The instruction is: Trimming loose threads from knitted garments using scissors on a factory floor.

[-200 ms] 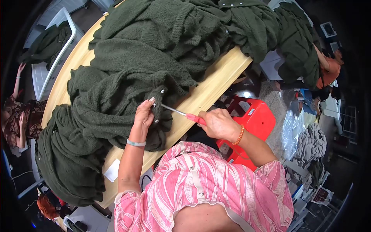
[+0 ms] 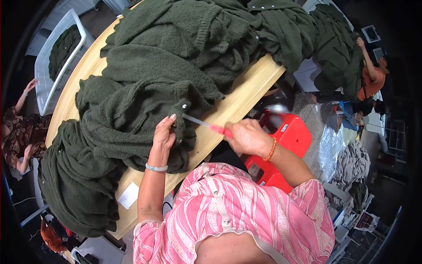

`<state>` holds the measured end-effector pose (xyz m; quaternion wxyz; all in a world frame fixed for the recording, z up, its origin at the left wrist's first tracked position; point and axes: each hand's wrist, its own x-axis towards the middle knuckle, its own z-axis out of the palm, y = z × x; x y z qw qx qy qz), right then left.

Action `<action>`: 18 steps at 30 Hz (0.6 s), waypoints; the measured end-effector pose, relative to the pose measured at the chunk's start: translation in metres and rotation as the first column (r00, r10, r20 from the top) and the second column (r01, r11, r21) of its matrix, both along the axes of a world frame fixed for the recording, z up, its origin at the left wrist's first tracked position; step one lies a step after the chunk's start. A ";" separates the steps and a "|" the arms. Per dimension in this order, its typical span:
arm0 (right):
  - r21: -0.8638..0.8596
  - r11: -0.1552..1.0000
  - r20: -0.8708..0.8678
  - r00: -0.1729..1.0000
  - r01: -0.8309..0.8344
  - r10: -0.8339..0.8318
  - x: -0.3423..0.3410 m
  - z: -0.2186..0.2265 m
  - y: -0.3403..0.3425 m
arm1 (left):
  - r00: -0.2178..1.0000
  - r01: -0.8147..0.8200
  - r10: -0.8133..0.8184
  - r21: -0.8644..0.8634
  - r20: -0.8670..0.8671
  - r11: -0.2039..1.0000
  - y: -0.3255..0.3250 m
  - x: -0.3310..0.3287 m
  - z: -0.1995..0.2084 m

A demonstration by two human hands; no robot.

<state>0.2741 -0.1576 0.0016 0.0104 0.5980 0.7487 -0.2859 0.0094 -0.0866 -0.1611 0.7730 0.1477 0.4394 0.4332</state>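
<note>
The grip of the right hand (image 2: 249, 137) is closed around the red handle of the tool (image 2: 221, 130), just off the near edge of the worktop (image 2: 239, 99). The thin shaft is directed over the worktop, to the left; its tip is located near the left hand. Whether cloth is touched by the tip cannot be told. The grip of the left hand (image 2: 165, 135) is closed, with the edge of the green garment (image 2: 132, 110) pinched between thumb and fingers. The garment is laid, crumpled, at the near edge of the worktop. A shiny button (image 2: 184, 106) is exposed on it, above the worktop's near side. An orange bracelet (image 2: 272, 149) is worn on the right wrist, clear of the worktop, and a pale bangle (image 2: 157, 168) on the left, at its near edge.

Further green garments (image 2: 176, 26) are heaped along the worktop. White paper (image 2: 129, 195) is placed at its near left end. A red stool (image 2: 300, 134) is positioned to the right of the worktop; clear plastic (image 2: 329, 149) and grey garments (image 2: 354, 163) are located farther right. A white bin (image 2: 44, 83) is stationed beyond its far left edge.
</note>
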 end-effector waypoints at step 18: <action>-0.126 0.992 0.066 0.997 -0.019 0.028 0.018 -0.015 -0.001 | 0.880 0.327 -0.156 0.335 -0.448 0.884 -0.015 -0.023 0.136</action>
